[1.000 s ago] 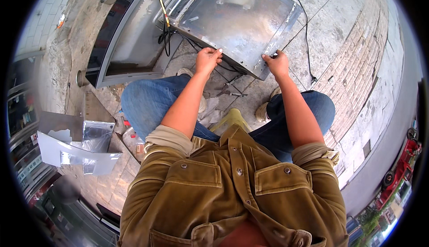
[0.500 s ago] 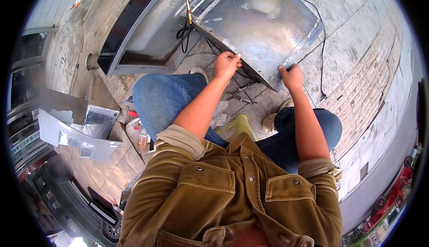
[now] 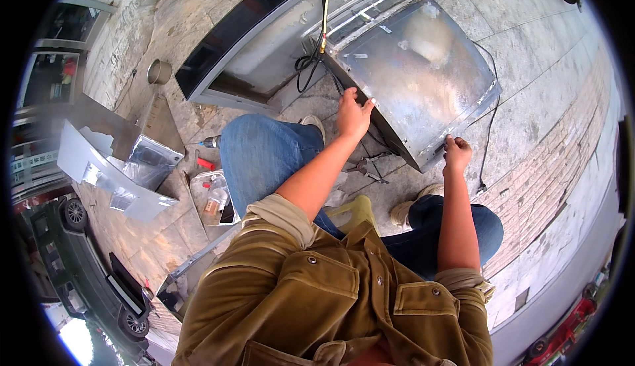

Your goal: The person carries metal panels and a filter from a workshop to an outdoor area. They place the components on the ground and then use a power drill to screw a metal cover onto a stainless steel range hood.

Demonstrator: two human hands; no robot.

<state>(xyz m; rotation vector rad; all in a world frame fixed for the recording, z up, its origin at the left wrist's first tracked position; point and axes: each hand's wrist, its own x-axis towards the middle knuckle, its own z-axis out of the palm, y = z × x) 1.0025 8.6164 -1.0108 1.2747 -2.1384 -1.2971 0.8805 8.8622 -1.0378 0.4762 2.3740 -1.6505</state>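
Observation:
A dull silver metal housing (image 3: 413, 68), stained and scratched on top, lies in front of me, joined to a larger appliance frame (image 3: 264, 55) with a dark glossy front. My left hand (image 3: 355, 116) is at the housing's near left edge, its thumb by the rim and its fingers spread apart from it over the side. At the near right corner, my right hand (image 3: 456, 154) has its fingers curled against the housing's edge; the fingertips are partly hidden. Below the left edge, pliers (image 3: 360, 166) and other small tools rest on the paving.
Black cables (image 3: 307, 65) hang by the frame, and another cord (image 3: 489, 128) runs down the right. A yellow stool (image 3: 357, 212) is under me. At left lie bent sheet-metal pieces (image 3: 99, 167), a power tool (image 3: 210, 142) and a white box (image 3: 225, 210) holding a bottle.
The whole view has shifted, so the housing appears lower and further right. My left hand's thumb and fingers have spread from a pinch at the edge. The right hand stays at the corner.

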